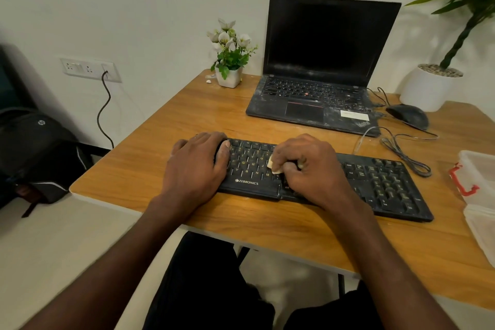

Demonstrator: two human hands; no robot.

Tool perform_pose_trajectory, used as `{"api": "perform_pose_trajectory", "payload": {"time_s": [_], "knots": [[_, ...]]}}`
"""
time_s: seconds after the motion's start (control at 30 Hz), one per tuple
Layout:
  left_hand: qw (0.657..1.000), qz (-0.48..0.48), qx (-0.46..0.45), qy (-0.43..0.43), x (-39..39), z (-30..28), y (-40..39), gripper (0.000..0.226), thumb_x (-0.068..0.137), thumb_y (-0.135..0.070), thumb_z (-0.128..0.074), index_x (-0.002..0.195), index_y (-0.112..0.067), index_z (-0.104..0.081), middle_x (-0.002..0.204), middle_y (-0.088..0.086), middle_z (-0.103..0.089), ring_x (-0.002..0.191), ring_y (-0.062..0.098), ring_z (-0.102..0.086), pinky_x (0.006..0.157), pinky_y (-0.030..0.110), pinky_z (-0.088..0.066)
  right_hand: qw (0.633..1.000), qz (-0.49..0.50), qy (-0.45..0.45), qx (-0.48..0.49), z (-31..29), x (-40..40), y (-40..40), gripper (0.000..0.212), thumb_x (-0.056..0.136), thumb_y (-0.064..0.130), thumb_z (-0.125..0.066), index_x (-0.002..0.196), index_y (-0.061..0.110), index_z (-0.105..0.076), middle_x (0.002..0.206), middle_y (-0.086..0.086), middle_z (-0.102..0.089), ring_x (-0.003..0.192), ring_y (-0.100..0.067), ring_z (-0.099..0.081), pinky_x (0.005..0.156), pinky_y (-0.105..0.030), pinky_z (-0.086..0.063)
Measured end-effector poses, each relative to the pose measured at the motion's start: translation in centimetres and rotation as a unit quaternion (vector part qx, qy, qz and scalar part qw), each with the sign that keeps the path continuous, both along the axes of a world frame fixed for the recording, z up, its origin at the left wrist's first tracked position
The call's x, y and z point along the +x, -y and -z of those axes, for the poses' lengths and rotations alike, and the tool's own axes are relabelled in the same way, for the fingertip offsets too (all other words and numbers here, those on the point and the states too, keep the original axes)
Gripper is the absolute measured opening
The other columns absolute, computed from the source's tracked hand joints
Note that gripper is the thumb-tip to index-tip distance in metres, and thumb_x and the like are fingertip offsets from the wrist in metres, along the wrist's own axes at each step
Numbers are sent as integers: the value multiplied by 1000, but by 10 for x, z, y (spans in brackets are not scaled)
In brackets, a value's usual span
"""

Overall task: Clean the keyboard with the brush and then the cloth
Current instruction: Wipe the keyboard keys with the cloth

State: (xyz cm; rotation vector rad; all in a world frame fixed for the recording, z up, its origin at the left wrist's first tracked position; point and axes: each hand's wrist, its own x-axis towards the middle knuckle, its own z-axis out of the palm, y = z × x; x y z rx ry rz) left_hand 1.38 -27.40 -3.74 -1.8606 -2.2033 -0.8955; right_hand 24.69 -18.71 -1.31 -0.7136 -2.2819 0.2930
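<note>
**Now at the wooden desk: both hands on a dusty keyboard**

Squarely in the middle of the view lies a black keyboard, set slantwise on a wooden desk with a warm orange-brown grain. The left hand rests over the keyboard's left end, fingers curved down around its edge and thumb lying on the keys, steadying it. The right hand is curled tightly over the middle rows, pinching a small pale wad, apparently the cloth, of which only a corner shows at the fingertips, pressed against the keys. The keys to the right of that hand look speckled with pale dust.

Behind the keyboard stands an open laptop, screen dark, its deck smeared with whitish dust. Left of it sits a small white pot of artificial flowers, with a few pale crumbs beside it. Right of the laptop a black mouse lies with its cable looping over the wood, close to the keyboard's far end. A large white planter with a green plant stands at the back right corner. At the right edge is a clear plastic box with a red latch.

The wall is plain off-white; a socket panel on it has a dark cord plugged in, hanging toward the floor. A black backpack leans on the pale floor at left. Dark trouser legs show beneath the desk's near edge.
</note>
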Motion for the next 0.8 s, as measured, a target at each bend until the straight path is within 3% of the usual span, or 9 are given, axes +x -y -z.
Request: {"api": "perform_pose_trajectory", "payload": {"time_s": [0.13, 0.37, 0.53, 0.63, 0.8], "knots": [[1000, -2, 0, -1, -1, 0, 1, 33, 114, -43, -32, 122, -31, -62, 121, -12, -70, 113, 10, -61, 108, 44, -39, 998, 45, -34, 9, 0, 3, 1, 24, 70, 2, -54, 61, 20, -68, 64, 14, -65, 68, -9, -60, 59, -37, -54], [999, -22, -18, -26, 3, -5, 3, 33, 113, -40, -36, 124, -26, -63, 125, -6, -71, 118, 14, -62, 115, 49, -34, 999, 31, -35, -25, -4, 0, 4, 32, 84, 7, -63, 110, 23, -72, 104, 13, -71, 96, -11, -63, 82, -41, -55], [1000, 4, -11, -10, 38, -14, 1, 38, 112, -43, -36, 136, -26, -59, 133, -6, -68, 124, 13, -60, 121, 47, -32, 999, -22, 25, -10, -8, 3, 1, 32, 90, 3, -68, 114, 24, -72, 114, 14, -70, 107, -8, -60, 92, -37, -51], [999, 29, -30, -18, 56, -1, 0, 42, 112, -48, -34, 143, -29, -56, 147, -9, -60, 140, 11, -49, 125, 48, -27, 994, -27, 94, 48, -17, 15, -2, 35, 95, 7, -59, 126, 22, -68, 124, 9, -66, 115, -10, -54, 97, -29, -43], [999, 26, -24, -25, 54, 1, 0, 43, 111, -43, -39, 146, -27, -57, 151, -8, -57, 143, 10, -45, 125, 44, -23, 990, 13, 115, 76, -8, 29, -7, 37, 96, 5, -60, 132, 15, -65, 129, 0, -64, 119, -20, -55, 100, -38, -49]]}}
